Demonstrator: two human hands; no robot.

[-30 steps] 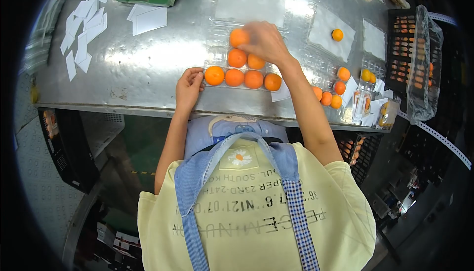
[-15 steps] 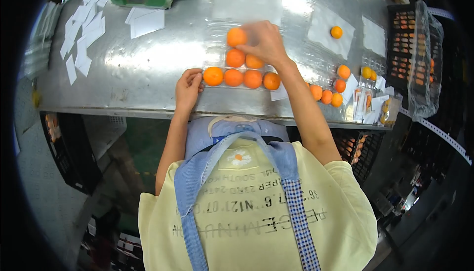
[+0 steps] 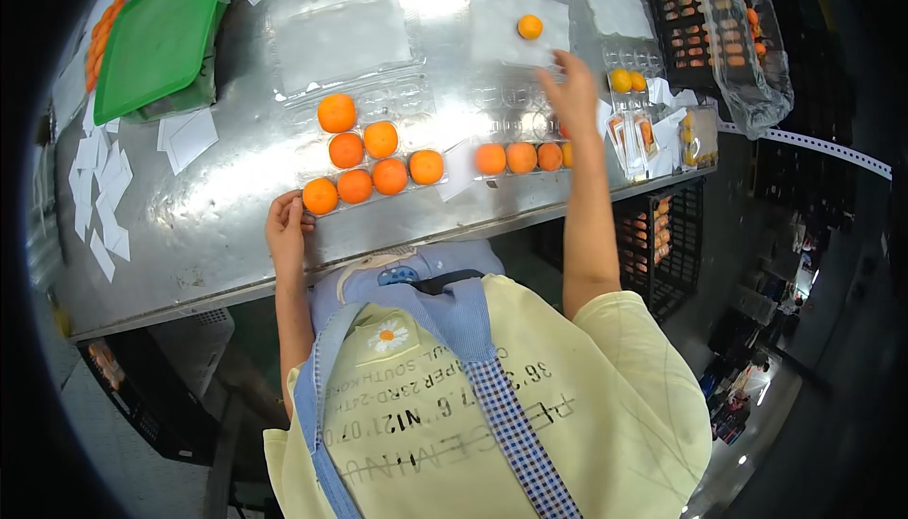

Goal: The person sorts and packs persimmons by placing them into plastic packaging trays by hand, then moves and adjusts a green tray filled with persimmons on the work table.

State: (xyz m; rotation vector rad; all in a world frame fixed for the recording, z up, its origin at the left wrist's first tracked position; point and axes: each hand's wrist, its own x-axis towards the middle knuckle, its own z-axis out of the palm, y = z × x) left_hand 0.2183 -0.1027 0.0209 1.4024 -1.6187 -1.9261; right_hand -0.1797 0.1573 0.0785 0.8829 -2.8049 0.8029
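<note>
A clear plastic tray point(image 3: 414, 94) lies on the metal table, with several oranges point(image 3: 355, 185) in its near row and a few behind them. My left hand point(image 3: 287, 224) pinches the tray's near left corner beside the end orange. Stretched out to the right, my right hand point(image 3: 573, 94) is empty, thumb and fingers apart. Just beyond its fingertips, a single orange point(image 3: 530, 26) rests on a clear plastic sheet. Under my right forearm is a second clear tray point(image 3: 511, 124) with oranges along its near row, some hidden by the arm.
A green lid point(image 3: 161, 42) covers a container at the back left, near scattered white cards point(image 3: 99, 183). On the right are small packets point(image 3: 632, 141), a pair of yellower fruits point(image 3: 627, 80) and a black crate point(image 3: 676, 23) of fruit. Another crate point(image 3: 662, 235) stands below the table edge.
My right hand has left an orange at the back of the tray and swung right, opening over the second tray. My left hand stays at the corner. The whole view has turned rightward.
</note>
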